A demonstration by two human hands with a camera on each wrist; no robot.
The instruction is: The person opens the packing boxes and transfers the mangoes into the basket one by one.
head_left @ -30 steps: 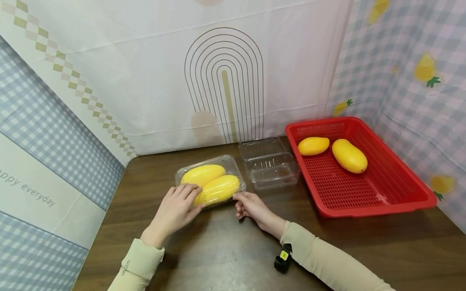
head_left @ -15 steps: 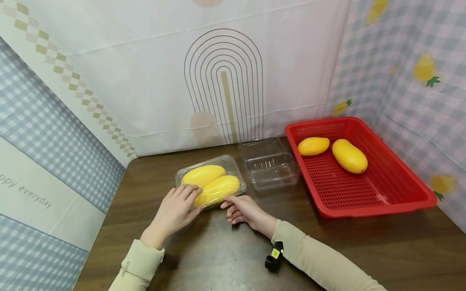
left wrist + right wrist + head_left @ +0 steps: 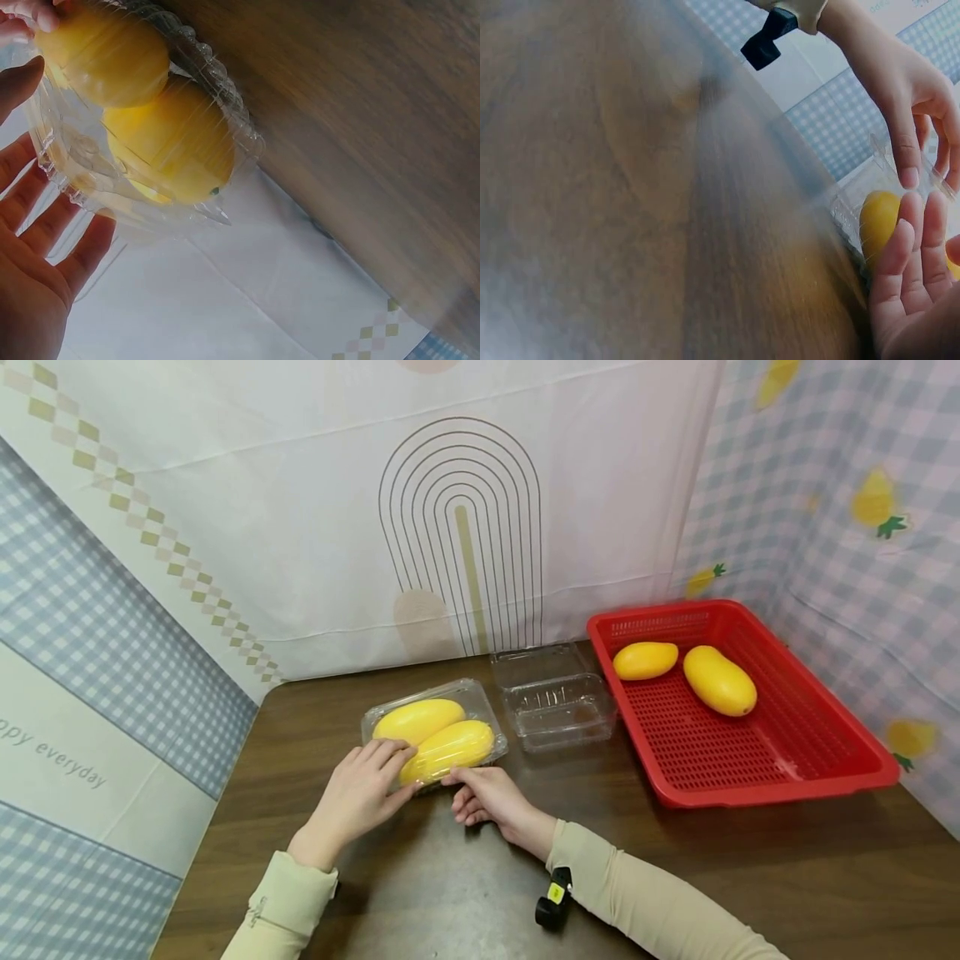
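Observation:
A clear plastic clamshell box (image 3: pixel 476 697) with its lid down stands on the table, two yellow mangoes side by side inside. The far mango (image 3: pixel 414 720) and the near mango (image 3: pixel 459 748) show through the lid. My left hand (image 3: pixel 354 793) rests on the box's left end, fingers spread over the lid and thumb at the front edge. In the left wrist view its fingers (image 3: pixel 46 219) look long and apart against the plastic. Close to that thumb, my right hand (image 3: pixel 497 800) touches the front edge with its leading fingertips, the other fingers loosely bent.
Right of the box sits another clear clamshell box (image 3: pixel 558 714), its lid raised towards the wall cloth. A red plastic basket (image 3: pixel 651 768) on the right holds two more mangoes (image 3: pixel 720 682). Brown wooden table (image 3: pixel 450 885) lies in front; printed cloths hang behind and at both sides.
My right hand has slid left along the front edge of the box, from its right corner towards my left thumb. The left hand and the box have stayed in place.

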